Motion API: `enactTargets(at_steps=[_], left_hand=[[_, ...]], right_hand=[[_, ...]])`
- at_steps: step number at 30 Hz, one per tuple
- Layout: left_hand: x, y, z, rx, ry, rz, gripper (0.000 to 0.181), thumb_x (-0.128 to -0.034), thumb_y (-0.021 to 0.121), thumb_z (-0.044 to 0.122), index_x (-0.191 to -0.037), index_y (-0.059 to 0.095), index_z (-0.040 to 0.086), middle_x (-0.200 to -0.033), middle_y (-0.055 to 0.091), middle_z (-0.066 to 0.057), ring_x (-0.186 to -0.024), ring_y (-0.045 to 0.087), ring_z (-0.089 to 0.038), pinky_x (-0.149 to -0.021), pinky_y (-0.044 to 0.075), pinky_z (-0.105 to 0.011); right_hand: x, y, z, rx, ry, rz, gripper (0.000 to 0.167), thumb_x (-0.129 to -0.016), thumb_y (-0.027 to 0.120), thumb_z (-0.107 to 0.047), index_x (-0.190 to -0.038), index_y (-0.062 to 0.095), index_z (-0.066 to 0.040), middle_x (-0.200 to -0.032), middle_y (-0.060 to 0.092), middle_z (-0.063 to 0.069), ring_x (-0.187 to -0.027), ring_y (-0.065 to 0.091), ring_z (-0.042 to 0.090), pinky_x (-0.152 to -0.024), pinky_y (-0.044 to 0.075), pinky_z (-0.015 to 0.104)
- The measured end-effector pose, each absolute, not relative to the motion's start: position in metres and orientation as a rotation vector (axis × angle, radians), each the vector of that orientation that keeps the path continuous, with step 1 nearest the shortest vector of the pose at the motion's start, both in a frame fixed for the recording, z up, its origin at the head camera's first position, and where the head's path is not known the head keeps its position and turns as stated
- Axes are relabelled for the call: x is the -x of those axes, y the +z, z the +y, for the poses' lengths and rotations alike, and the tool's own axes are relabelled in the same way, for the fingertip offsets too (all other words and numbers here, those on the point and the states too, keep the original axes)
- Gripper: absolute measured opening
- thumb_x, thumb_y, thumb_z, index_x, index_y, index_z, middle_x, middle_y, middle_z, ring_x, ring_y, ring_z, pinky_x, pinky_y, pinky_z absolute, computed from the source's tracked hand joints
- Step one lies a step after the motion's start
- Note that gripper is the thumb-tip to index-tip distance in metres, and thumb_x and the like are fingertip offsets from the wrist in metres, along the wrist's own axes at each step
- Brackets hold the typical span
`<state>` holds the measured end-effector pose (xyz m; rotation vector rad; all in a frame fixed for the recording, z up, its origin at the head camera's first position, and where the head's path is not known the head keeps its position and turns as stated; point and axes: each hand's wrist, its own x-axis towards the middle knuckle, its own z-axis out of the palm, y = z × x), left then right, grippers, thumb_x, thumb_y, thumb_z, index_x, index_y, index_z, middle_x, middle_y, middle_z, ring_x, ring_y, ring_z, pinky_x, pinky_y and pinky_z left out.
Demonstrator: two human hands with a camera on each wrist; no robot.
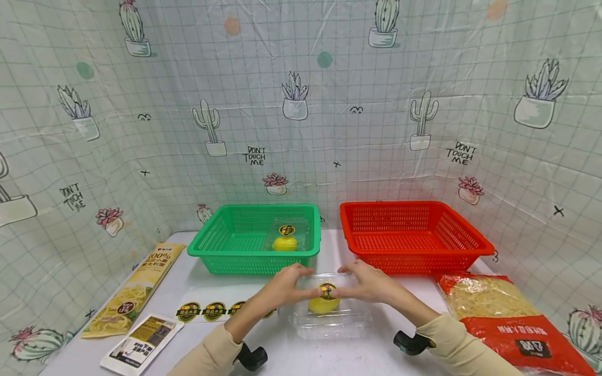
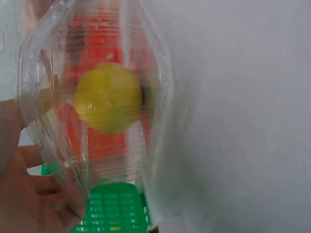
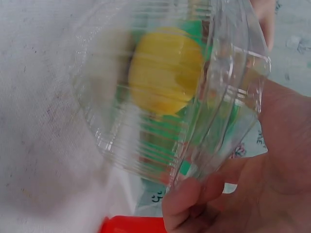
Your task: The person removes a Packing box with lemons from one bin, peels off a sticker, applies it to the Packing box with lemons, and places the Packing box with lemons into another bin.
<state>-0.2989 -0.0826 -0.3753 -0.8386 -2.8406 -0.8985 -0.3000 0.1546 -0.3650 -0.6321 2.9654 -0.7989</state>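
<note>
Both hands hold a clear plastic clamshell box [image 1: 359,317], with a yellow lemon [image 1: 322,306] showing through it. A round black and gold sticker [image 1: 327,290] lies on its lid. My left hand [image 1: 288,286] grips the left side, its thumb beside the sticker; the left wrist view shows fingers curled at the box's edge. From the other side, my right hand [image 1: 371,283] grips the box, its thumb also close to the sticker. In the right wrist view the lemon [image 3: 166,72] sits inside the box, and curled fingertips [image 3: 182,198] support the rim. The wrist views are slightly blurred.
A green basket [image 1: 254,263] behind holds another boxed lemon [image 1: 285,243] with a sticker. Right of it stands a red basket [image 1: 414,259]. A sticker sheet [image 1: 207,295], a noodle packet [image 1: 136,292] and a white pouch [image 1: 141,344] lie left; a pasta bag [image 1: 498,303] lies right.
</note>
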Motion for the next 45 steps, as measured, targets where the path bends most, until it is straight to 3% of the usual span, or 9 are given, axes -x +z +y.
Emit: enactTargets(at_steps=[7, 15, 19, 23, 29, 33, 37, 45], left_hand=[[0.295, -0.373, -0.077, 0.797, -0.849, -2.910, 0.075, -0.0857, 0.070, 0.051, -0.138, 0.054, -0.001, -0.137, 0.059, -0.017, -0.130, 0.052, -0.034, -0.107, 0.042, -0.053], [0.301, -0.372, -0.077, 0.832, -0.873, -2.893, 0.066, -0.0871, 0.071, 0.046, -0.132, 0.060, 0.000, -0.135, 0.062, -0.013, -0.124, 0.056, -0.028, -0.099, 0.045, -0.049], [0.303, -0.373, -0.077, 0.822, -0.873, -2.880, 0.060, -0.0879, 0.070, 0.046, -0.130, 0.063, 0.003, -0.131, 0.065, -0.011, -0.129, 0.053, -0.032, -0.102, 0.041, -0.055], [0.303, -0.373, -0.075, 0.815, -0.866, -2.849, 0.051, -0.0891, 0.069, 0.042, -0.125, 0.066, 0.005, -0.126, 0.068, -0.011, -0.122, 0.058, -0.032, -0.097, 0.045, -0.051], [0.301, -0.375, -0.068, 0.745, -0.703, -2.799, 0.035, -0.0914, 0.067, 0.039, -0.111, 0.070, 0.010, -0.111, 0.073, -0.009, -0.101, 0.068, -0.026, -0.077, 0.056, -0.039], [0.299, -0.377, -0.064, 0.682, -0.642, -2.803, 0.034, -0.0919, 0.066, 0.042, -0.109, 0.070, 0.012, -0.108, 0.073, -0.007, -0.098, 0.069, -0.024, -0.072, 0.056, -0.038], [0.300, -0.377, -0.066, 0.707, -0.701, -2.806, 0.033, -0.0922, 0.067, 0.038, -0.109, 0.069, 0.010, -0.110, 0.073, -0.008, -0.100, 0.068, -0.025, -0.076, 0.056, -0.041], [0.307, -0.374, -0.079, 0.969, -0.866, -2.798, 0.042, -0.0953, 0.064, 0.028, -0.124, 0.063, -0.003, -0.123, 0.068, -0.019, -0.119, 0.062, -0.033, -0.099, 0.050, -0.048]], right_hand=[[0.296, -0.365, 0.152, 0.595, -0.704, 2.981, 0.078, -0.074, 0.075, -0.061, -0.132, 0.061, -0.011, -0.140, 0.052, 0.023, -0.121, 0.056, 0.042, -0.093, 0.047, 0.065], [0.303, -0.365, 0.160, 0.748, -0.827, 2.877, 0.065, -0.081, 0.076, -0.048, -0.130, 0.061, -0.008, -0.133, 0.061, 0.017, -0.129, 0.049, 0.043, -0.097, 0.046, 0.064], [0.307, -0.368, 0.161, 0.795, -0.882, 2.869, 0.058, -0.083, 0.075, -0.045, -0.124, 0.063, -0.005, -0.124, 0.065, 0.017, -0.116, 0.059, 0.038, -0.090, 0.052, 0.056], [0.309, -0.371, 0.156, 0.735, -0.872, 2.944, 0.051, -0.083, 0.074, -0.049, -0.115, 0.067, -0.010, -0.114, 0.069, 0.015, -0.103, 0.065, 0.031, -0.079, 0.055, 0.048], [0.308, -0.372, 0.144, 0.548, -0.806, 3.038, 0.046, -0.080, 0.074, -0.054, -0.107, 0.067, -0.018, -0.100, 0.072, 0.005, -0.081, 0.064, 0.018, -0.060, 0.047, 0.034], [0.308, -0.372, 0.142, 0.524, -0.787, 3.045, 0.045, -0.080, 0.073, -0.055, -0.106, 0.066, -0.018, -0.098, 0.072, 0.004, -0.076, 0.062, 0.016, -0.057, 0.044, 0.031], [0.307, -0.370, 0.146, 0.590, -0.811, 3.005, 0.045, -0.082, 0.073, -0.050, -0.110, 0.066, -0.015, -0.103, 0.071, 0.008, -0.087, 0.066, 0.021, -0.065, 0.051, 0.036], [0.309, -0.368, 0.157, 0.677, -0.888, 2.859, 0.051, -0.082, 0.075, -0.048, -0.118, 0.064, -0.014, -0.116, 0.067, 0.014, -0.099, 0.064, 0.027, -0.075, 0.055, 0.043]])
